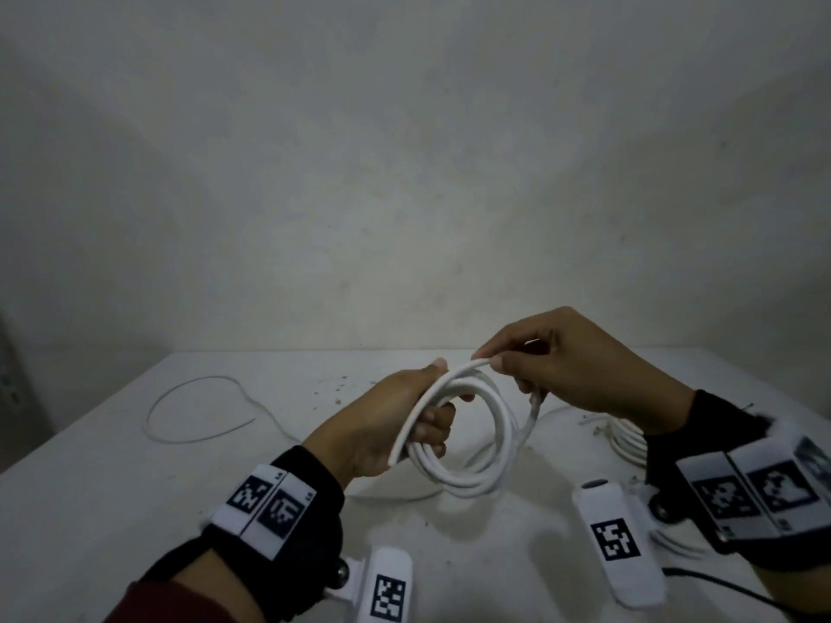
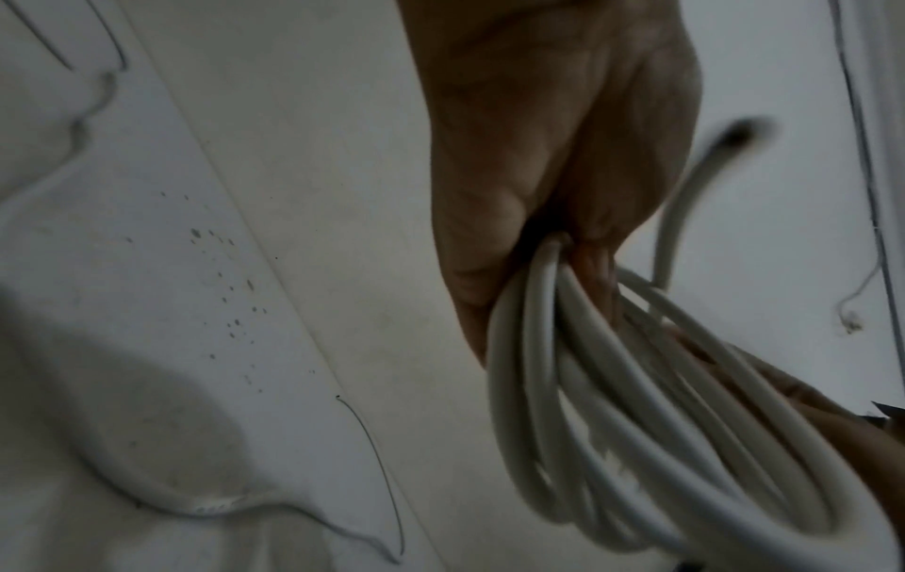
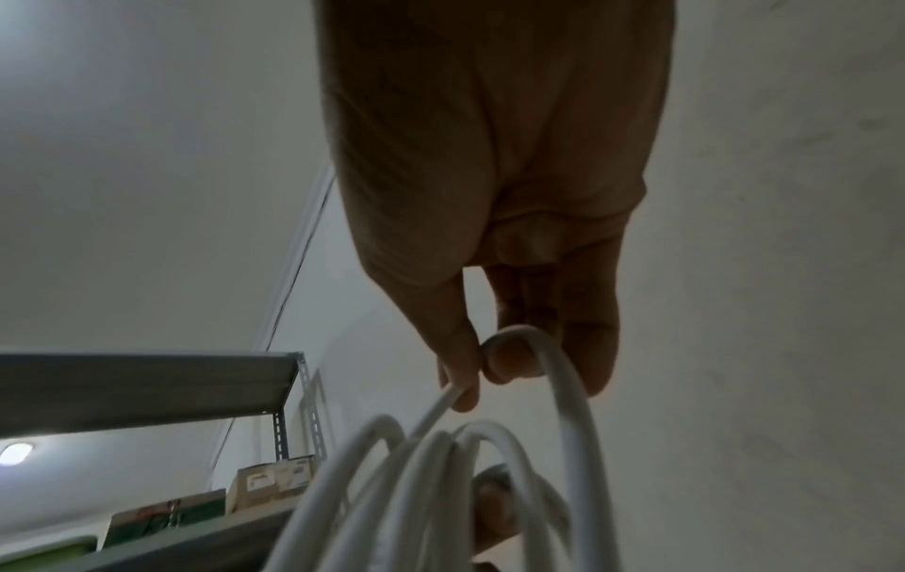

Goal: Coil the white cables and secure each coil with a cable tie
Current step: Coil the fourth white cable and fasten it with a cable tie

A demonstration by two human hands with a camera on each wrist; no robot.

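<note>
A white cable coil (image 1: 467,436) of several loops hangs above the white table (image 1: 135,478), held between both hands. My left hand (image 1: 404,424) grips the coil's left side, fingers curled round the bunched loops (image 2: 533,329). My right hand (image 1: 530,361) pinches the cable's free end (image 1: 476,365) at the top of the coil, thumb and forefinger on it (image 3: 509,348). A thin white strip (image 1: 535,409), possibly a cable tie, hangs from the right hand's lower fingers. The coil's loops fill the bottom of the right wrist view (image 3: 441,495).
A thin loose white cable (image 1: 193,411) lies looped on the table at the left. Another coiled white cable (image 1: 629,438) rests at the right, partly behind my right wrist. A black cord (image 1: 719,582) runs along the front right. A wall stands behind the table.
</note>
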